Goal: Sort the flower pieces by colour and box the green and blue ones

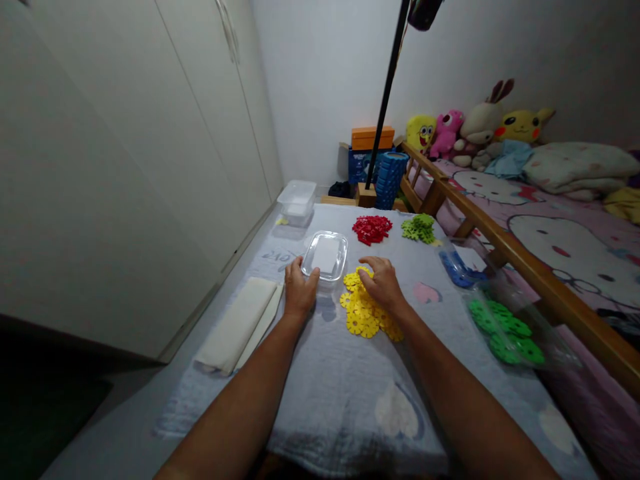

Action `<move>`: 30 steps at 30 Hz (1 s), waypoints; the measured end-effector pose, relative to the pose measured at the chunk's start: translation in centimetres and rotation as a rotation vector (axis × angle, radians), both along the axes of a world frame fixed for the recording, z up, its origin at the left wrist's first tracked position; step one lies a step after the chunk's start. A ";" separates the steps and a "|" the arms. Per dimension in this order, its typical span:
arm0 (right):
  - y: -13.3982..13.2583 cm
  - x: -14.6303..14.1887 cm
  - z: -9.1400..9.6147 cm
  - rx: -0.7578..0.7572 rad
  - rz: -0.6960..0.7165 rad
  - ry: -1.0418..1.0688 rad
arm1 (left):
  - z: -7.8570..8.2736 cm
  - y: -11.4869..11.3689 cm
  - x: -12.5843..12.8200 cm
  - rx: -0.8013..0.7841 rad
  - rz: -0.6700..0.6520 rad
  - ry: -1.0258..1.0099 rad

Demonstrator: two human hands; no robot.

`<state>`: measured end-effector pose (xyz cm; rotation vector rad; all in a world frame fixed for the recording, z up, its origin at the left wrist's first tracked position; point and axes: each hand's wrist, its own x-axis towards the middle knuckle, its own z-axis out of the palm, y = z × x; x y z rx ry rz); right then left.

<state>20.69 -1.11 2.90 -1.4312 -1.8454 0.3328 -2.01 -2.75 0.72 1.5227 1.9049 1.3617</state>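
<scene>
A clear plastic container (326, 256) sits on the pale blanket (330, 373). My left hand (300, 288) grips its near left corner, thumb on the rim. My right hand (383, 283) rests on top of a pile of yellow snowflake-shaped plastic pieces (361, 315), fingers curled down onto them; whether it holds a piece is hidden. The container looks empty apart from a white reflection.
Red pieces (371, 228) and light green pieces (419, 228) lie farther back. Clear bags with blue pieces (459, 270) and green pieces (505, 330) lie at the right by the wooden bed rail (525, 267). A folded cloth (239, 323) is at the left, another clear box (297, 200) behind.
</scene>
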 end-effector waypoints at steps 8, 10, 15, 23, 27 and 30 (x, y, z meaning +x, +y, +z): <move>7.1 -4.6 0.7 -0.175 -0.152 0.116 | 0.2 0.3 -0.4 0.011 0.019 -0.142; 8.2 -4.9 0.8 -0.221 -0.167 0.110 | 0.3 0.4 -0.4 0.020 0.017 -0.180; 9.3 -4.8 0.5 -0.208 -0.148 0.164 | 0.7 0.3 -0.3 0.014 0.002 -0.267; 8.8 -4.6 0.0 -0.026 -0.138 0.206 | 0.5 0.1 0.0 0.045 -0.045 -0.347; 8.2 -4.7 0.3 0.006 -0.126 0.229 | 0.4 0.2 0.1 0.025 -0.056 -0.387; 7.7 -4.6 0.6 0.005 -0.109 0.230 | 0.5 0.2 0.1 0.011 -0.056 -0.410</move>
